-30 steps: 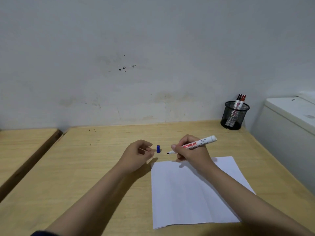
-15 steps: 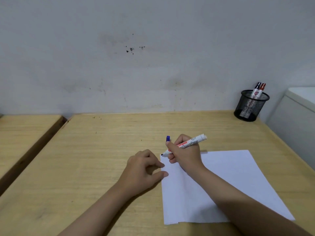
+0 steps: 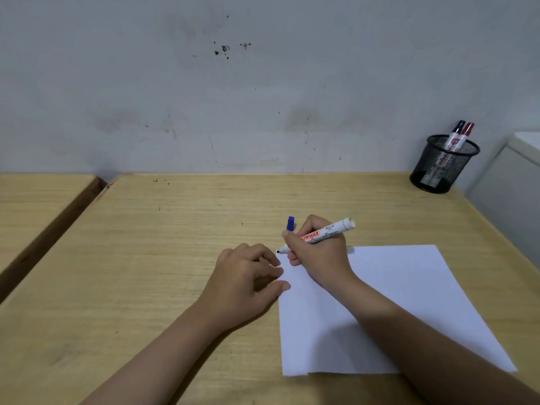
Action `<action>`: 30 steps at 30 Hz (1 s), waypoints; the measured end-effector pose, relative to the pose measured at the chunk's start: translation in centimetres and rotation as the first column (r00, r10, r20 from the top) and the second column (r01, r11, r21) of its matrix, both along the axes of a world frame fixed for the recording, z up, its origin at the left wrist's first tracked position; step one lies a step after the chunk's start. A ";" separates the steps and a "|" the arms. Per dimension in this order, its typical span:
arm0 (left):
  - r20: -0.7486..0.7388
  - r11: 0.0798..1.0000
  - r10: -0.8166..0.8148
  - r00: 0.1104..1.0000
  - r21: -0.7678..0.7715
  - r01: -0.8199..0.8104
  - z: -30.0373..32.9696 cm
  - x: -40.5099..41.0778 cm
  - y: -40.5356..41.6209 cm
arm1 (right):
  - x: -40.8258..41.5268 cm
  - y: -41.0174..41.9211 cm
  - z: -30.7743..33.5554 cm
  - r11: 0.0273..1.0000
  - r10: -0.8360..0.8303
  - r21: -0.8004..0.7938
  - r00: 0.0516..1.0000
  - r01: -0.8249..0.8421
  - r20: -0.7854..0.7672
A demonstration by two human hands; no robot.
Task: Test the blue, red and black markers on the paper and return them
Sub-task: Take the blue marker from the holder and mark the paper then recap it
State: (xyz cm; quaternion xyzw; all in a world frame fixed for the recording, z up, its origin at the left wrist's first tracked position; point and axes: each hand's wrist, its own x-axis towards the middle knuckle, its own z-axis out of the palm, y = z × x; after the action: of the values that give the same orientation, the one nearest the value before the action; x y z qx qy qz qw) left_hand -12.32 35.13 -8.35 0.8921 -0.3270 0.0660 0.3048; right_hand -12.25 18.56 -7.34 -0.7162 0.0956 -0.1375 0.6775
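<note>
My right hand (image 3: pixel 317 252) grips the uncapped blue marker (image 3: pixel 324 233), a white barrel with red lettering, its blue tip at the top left corner of the white paper (image 3: pixel 388 302). The blue cap (image 3: pixel 290 223) stands upright on the desk just behind that hand. My left hand (image 3: pixel 248 276) rests on the desk with its fingertips on the paper's left edge, holding nothing. The black marker (image 3: pixel 456 133) and the red marker (image 3: pixel 465 135) stand capped in the black mesh pen cup (image 3: pixel 442 165) at the far right corner.
The wooden desk (image 3: pixel 175 244) meets a grey wall at the back. A gap separates it from a second wooden desk (image 3: pixel 35 206) on the left. A white cabinet (image 3: pixel 514 182) stands against the desk's right side, next to the pen cup.
My left hand let go of the blue cap, left it standing on the desk, and came down onto the paper's left edge. My right hand lowered the marker tip to the paper's corner.
</note>
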 end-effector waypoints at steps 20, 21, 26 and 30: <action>0.090 0.998 0.027 0.996 0.055 -0.032 0.2 -0.1 -0.1 | 0.1 -0.6 0.4 0.973 -0.114 0.203 0.993 0.109 0.010; 0.073 0.998 0.029 0.997 0.053 -0.033 0.3 0.0 -0.2 | 0.1 -0.8 0.5 0.956 -0.138 0.263 0.990 0.128 0.018; -0.055 0.999 -0.018 0.998 0.047 0.021 2.2 1.6 -1.1 | 0.0 -1.6 1.9 0.911 -0.232 0.359 0.972 0.201 0.044; -0.081 0.993 0.055 0.995 -0.103 -0.063 3.2 3.7 -3.2 | -0.3 -2.5 3.7 0.925 -0.242 0.317 0.968 0.210 0.068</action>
State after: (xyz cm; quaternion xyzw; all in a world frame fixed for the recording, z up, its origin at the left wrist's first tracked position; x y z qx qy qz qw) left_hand -8.66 31.91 -5.12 0.8860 -0.2843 0.0574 0.3618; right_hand -12.56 16.03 -3.69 -0.5779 0.1619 -0.2358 0.7643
